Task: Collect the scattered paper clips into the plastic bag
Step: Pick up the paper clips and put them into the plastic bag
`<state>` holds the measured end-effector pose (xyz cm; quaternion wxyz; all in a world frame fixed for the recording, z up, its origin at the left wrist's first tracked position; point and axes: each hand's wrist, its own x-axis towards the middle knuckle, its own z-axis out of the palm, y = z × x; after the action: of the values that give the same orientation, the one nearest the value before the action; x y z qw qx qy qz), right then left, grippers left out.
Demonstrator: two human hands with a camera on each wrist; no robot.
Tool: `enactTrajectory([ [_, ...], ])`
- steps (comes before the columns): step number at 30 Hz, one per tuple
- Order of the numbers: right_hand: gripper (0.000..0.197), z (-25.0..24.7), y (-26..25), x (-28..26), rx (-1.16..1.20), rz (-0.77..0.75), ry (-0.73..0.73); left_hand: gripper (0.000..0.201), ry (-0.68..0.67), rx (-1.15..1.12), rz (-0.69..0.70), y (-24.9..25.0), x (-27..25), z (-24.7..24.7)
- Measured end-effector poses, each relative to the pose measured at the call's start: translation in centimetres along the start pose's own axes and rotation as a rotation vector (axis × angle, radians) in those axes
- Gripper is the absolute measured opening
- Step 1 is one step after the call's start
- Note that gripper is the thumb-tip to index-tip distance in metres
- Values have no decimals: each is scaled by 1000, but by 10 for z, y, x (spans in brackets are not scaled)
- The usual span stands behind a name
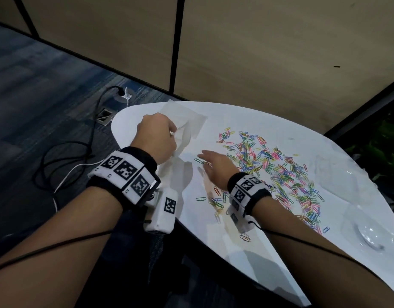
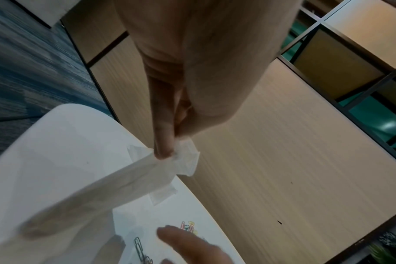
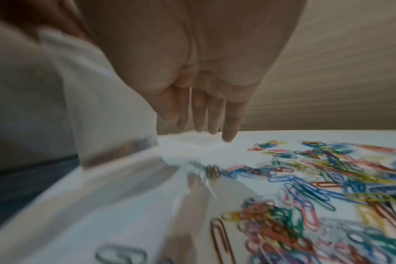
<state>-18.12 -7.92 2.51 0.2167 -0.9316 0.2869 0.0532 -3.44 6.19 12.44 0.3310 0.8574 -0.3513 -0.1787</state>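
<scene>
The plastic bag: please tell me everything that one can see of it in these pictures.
The plastic bag is thin, translucent and whitish, with creases and folds. The left hand pinches it near one edge between thumb and fingers and holds that part lifted; the rest hangs down toward the white table, at its far left end. Whether its mouth is open cannot be told. No paper clips show inside it; they lie on the table to its right. The right hand reaches toward it with straight fingers.

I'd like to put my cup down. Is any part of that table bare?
Bare patches: the table's left end under the plastic bag held by the left hand, and the near edge below the right hand. The middle and right are crowded with paper clips.
</scene>
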Motion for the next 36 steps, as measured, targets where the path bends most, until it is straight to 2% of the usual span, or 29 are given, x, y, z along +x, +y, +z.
enactTrajectory([
  [3,55,24,1,18,-297,-125,-138,26,-6,24,-3,-3,1,2],
  [6,60,36,9,25,-500,-58,-218,25,-19,32,-9,-5,3,3],
  [8,59,39,17,20,-527,-5,-223,24,-34,27,-7,-6,4,3],
  [11,62,42,34,12,-543,62,-155,24,-56,24,4,-5,3,3],
  [14,67,36,49,7,-480,95,-130,26,-77,39,3,-4,1,5],
  [15,62,32,52,7,-461,83,-113,26,-80,42,0,-3,0,6],
  [18,25,23,56,10,-442,82,-41,27,-98,51,-1,-1,-1,9],
  [20,20,17,61,11,-403,160,-18,28,-112,59,5,1,0,11],
  [23,20,3,69,9,-166,336,57,28,-126,58,2,2,1,15],
  [26,15,-14,78,0,205,485,219,30,-153,61,-1,6,1,20],
  [28,12,-27,78,-8,496,551,266,31,-184,64,4,11,0,24],
  [30,9,-44,67,-19,848,562,310,33,-213,76,10,16,-1,31],
  [32,11,-61,50,-32,1185,502,335,34,-240,95,17,23,-3,40],
  [36,25,-72,18,-50,1596,458,254,28,-275,136,46,37,-11,57],
])
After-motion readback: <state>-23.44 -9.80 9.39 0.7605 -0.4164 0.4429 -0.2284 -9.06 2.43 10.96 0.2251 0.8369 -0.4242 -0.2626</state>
